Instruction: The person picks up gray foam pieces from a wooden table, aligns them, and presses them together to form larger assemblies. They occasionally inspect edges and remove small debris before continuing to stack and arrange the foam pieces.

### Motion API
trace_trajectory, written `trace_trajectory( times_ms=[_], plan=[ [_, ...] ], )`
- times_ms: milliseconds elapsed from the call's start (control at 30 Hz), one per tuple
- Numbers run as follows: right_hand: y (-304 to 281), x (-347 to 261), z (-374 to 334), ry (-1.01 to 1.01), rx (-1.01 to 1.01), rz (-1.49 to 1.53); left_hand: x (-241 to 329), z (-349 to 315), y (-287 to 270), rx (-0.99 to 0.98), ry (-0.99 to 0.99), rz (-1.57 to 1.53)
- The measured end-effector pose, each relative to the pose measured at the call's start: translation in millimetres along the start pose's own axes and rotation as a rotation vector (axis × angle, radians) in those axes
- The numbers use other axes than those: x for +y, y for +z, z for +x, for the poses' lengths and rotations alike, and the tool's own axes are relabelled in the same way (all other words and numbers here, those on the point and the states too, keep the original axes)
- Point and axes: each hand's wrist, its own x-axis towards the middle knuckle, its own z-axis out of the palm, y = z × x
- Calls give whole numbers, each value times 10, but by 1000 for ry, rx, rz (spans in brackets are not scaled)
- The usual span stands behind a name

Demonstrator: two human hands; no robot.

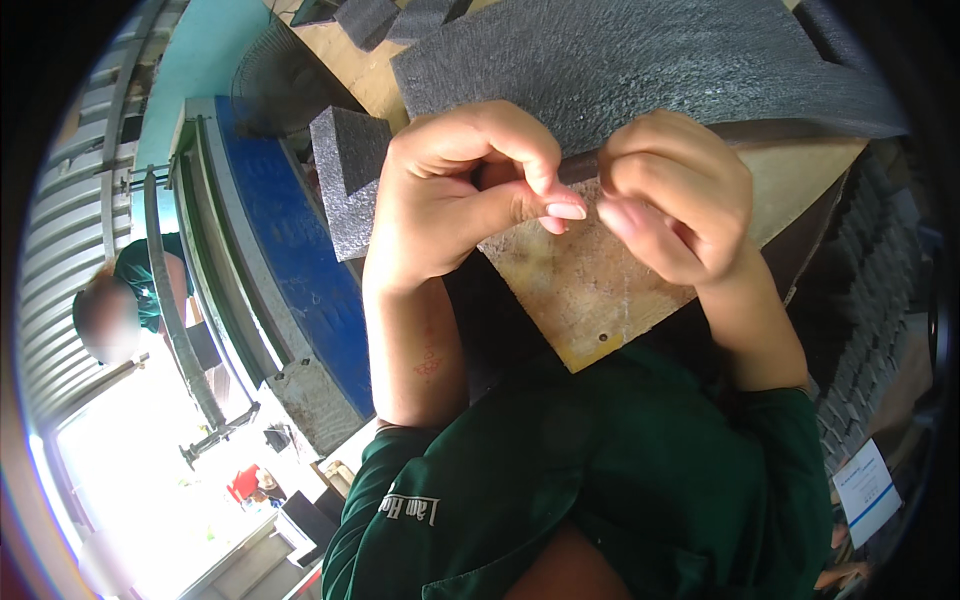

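Observation:
My left hand (460, 185) is raised over a worn wooden board, thumb and forefinger pressed together in a pinch. Close beside it, my right hand (680, 195) is curled, its thumb against the bent fingers. The fingertips of both hands nearly meet; whatever they may hold is too small or hidden to make out. Behind the hands lies a large dark grey foam sheet (620, 60), its near edge overhanging the wooden board (590, 300). Left of my left hand stands a grey foam block (350, 170) with a notched shape.
More grey foam pieces (366, 20) lie at the far edge. A round wire fan guard (285, 75) and a blue panel (285, 260) are to the left. Stacked grey foam (870, 300) fills the right side. Another person (150, 285) in green is at far left.

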Motion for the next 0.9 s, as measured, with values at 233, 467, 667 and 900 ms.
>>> trace_trajectory(
  times_ms=[233,467,667,900],
  plan=[
    [32,-23,-10,24,194,-110,70,-5,69,88,-171,95],
    [-846,-314,-416,241,391,-506,64,-32,85,43,-154,216],
    [-2146,-803,-1529,756,514,-1084,71,-13,36,35,-253,293],
    [-1999,-1001,-2958,1516,-126,-1411,-3,-112,232,97,84,653]
  ],
)
